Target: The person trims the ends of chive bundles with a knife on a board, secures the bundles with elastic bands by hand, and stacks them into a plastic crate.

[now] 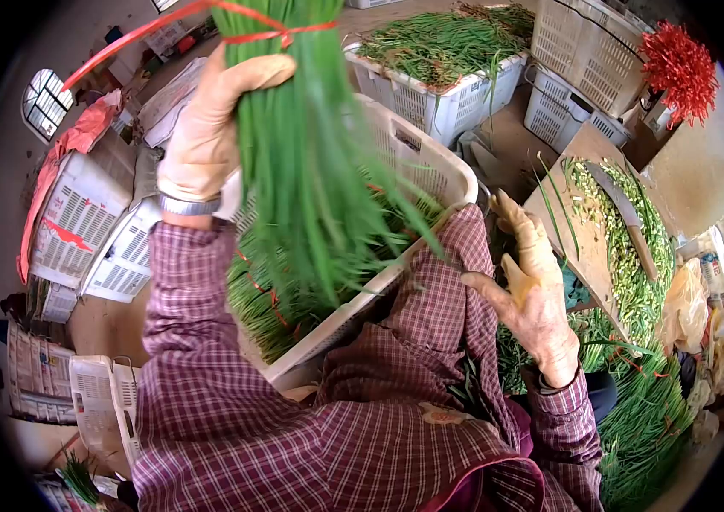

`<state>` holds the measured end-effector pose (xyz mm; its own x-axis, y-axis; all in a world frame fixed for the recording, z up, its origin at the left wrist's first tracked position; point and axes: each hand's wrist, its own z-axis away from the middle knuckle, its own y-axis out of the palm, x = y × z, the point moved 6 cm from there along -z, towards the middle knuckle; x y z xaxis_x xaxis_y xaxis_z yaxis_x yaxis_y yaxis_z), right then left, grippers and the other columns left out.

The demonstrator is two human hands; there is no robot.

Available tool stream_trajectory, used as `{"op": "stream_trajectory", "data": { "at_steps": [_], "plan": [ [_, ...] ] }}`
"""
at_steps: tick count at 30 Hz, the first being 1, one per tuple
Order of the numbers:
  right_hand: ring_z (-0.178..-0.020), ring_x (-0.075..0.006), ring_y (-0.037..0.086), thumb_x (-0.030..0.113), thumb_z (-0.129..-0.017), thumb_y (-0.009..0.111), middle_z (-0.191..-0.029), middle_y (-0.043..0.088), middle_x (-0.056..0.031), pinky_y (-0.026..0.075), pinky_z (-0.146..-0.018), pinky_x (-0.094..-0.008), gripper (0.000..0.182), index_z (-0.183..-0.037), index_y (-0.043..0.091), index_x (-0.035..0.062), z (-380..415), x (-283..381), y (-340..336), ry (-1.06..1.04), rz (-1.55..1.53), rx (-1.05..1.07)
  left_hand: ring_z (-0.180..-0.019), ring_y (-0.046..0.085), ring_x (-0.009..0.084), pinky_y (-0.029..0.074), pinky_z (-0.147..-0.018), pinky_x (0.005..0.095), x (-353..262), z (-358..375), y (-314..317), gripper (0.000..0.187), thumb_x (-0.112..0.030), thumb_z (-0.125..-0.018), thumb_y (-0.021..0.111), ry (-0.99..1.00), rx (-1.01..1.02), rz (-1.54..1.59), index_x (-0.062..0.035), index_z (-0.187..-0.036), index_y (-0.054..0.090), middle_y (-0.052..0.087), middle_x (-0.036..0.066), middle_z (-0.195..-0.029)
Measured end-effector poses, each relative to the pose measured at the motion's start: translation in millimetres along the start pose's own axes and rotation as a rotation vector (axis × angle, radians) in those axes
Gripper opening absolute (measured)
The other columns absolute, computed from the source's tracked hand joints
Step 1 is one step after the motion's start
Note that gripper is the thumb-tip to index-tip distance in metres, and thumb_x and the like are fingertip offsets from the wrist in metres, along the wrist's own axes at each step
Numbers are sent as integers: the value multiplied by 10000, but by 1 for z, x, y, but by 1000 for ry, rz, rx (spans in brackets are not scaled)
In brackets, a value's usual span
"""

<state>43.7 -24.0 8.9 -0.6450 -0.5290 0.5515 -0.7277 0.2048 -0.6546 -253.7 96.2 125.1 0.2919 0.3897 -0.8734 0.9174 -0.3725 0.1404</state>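
Two gloved hands are at work over crates of greens. The left hand (208, 128), in a pale rubber glove, is raised high and clenched around a thick bunch of long green chives bound with a red plastic strip (293, 136); the tie sits just above the grip, and the loose leaf ends hang down and fan out over the white slatted plastic crate (439, 162) below. That crate already holds more tied bundles lying flat. The right hand (532, 290), also gloved, hangs released with spread fingers beside the plaid sleeve, grasping nothing, near a heap of loose chives at the lower right.

To the right, a wooden cutting board (584, 230) carries trimmed green ends, and a long-bladed knife (626, 213) lies across it, well apart from both hands. A tuft of red tying strips (677, 68) sits by the stacked crates beyond.

By my judgement the bundle is tied and being lifted or shaken out before it goes in with the others. Setting it down would call for lowering the left hand and laying the bunch flat alongside the bundles in the crate, tips kept straight, then loosening the grip.
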Motion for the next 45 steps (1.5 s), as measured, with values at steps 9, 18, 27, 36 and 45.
{"op": "stream_trajectory", "data": {
  "at_steps": [9,18,27,36,45],
  "plan": [
    [-1126,-208,581,32,-889,702,-1305,604,-131,477,-979,-340,645,-1478,441,52,126,-94,-83,685,-143,-334,-1088,630,195,470,-991,312,236,50,-125,831,-193,-592,929,-606,111,-878,-83,-1338,581,711,72,-1123],
    [-1160,-193,585,45,-955,592,-1260,635,-143,435,-1025,-332,491,-1434,488,22,266,-110,-185,1040,240,-541,-1085,638,287,478,-960,370,438,73,-88,762,-229,-589,876,-753,136,-928,-77,-1279,589,692,126,-1142],
    [-987,-172,647,33,-916,652,-1087,692,-113,520,-871,-304,392,-1302,590,9,349,-109,-192,1162,370,-609,-1053,618,238,478,-956,351,544,116,-122,608,-162,-691,803,-843,113,-517,-21,-1241,584,665,120,-1156],
    [-963,-305,699,192,-877,682,-1007,724,-168,543,-858,-377,373,-1197,621,9,484,-95,-159,1438,439,-586,-1299,506,365,426,-1067,445,384,84,24,879,-383,-842,744,-136,77,-956,-6,-1518,328,461,265,-1452],
    [-1077,-365,653,265,-861,707,-1141,683,-222,513,-936,-421,525,-1281,555,-10,542,-217,-180,1425,379,-550,-1273,528,335,441,-1059,418,338,59,147,732,-317,-900,683,-171,118,-772,-2,-1487,379,487,232,-1441]
  ]
}}
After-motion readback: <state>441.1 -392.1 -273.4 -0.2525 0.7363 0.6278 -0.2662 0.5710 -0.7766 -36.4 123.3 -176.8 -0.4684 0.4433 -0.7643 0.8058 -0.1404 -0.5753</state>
